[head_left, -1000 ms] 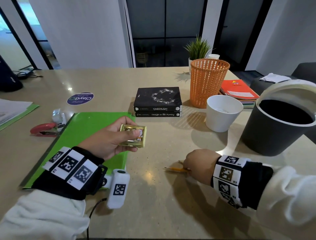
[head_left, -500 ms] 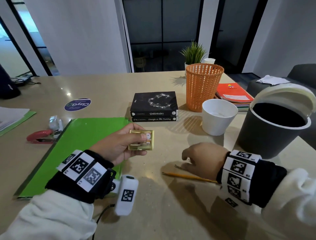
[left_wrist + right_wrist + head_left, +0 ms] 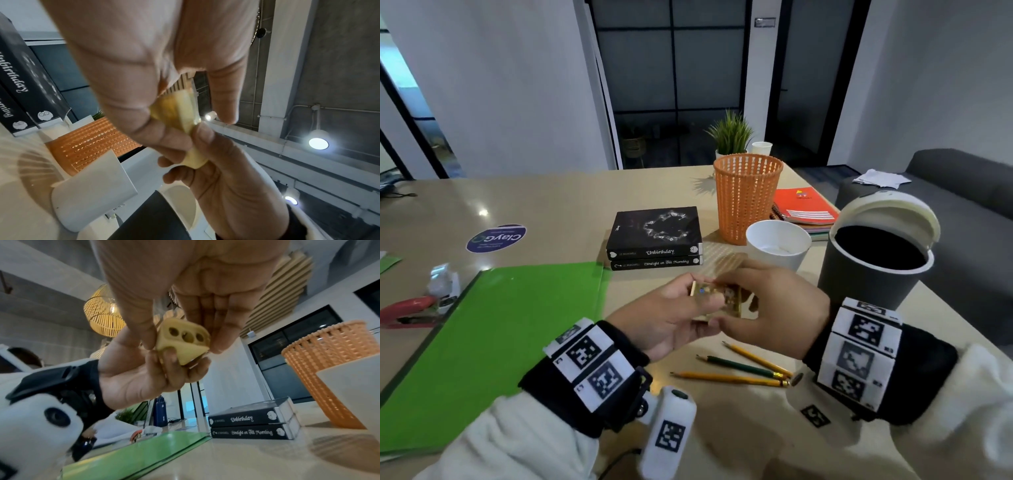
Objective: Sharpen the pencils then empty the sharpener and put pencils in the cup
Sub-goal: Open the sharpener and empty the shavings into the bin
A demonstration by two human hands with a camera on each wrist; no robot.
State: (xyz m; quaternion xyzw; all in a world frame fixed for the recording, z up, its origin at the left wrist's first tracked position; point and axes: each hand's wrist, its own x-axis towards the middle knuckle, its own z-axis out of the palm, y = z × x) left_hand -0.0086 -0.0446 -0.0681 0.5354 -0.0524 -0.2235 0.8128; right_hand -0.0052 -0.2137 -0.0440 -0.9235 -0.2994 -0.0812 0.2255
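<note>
Both hands hold a small yellow box sharpener [image 3: 717, 301] above the table. My left hand [image 3: 674, 318] grips it from the left, thumb on top. My right hand [image 3: 767, 308] pinches its right end between thumb and fingers. The right wrist view shows the sharpener [image 3: 183, 340] with three holes in one face. In the left wrist view the sharpener [image 3: 180, 113] is wedged between the fingers of both hands. Three pencils [image 3: 736, 371], two yellow and one green, lie on the table under the hands. The white cup [image 3: 777, 245] stands behind the hands.
A dark grey bin [image 3: 873, 270] with its white lid swung open stands at the right. An orange mesh basket [image 3: 746, 195], two stacked black books [image 3: 654, 240] and a green folder [image 3: 493, 339] lie around. A red stapler [image 3: 404, 310] is at far left.
My right hand let go of the pencils on the table and rose to the sharpener. The left hand brought the sharpener toward the middle; now both hands hold it.
</note>
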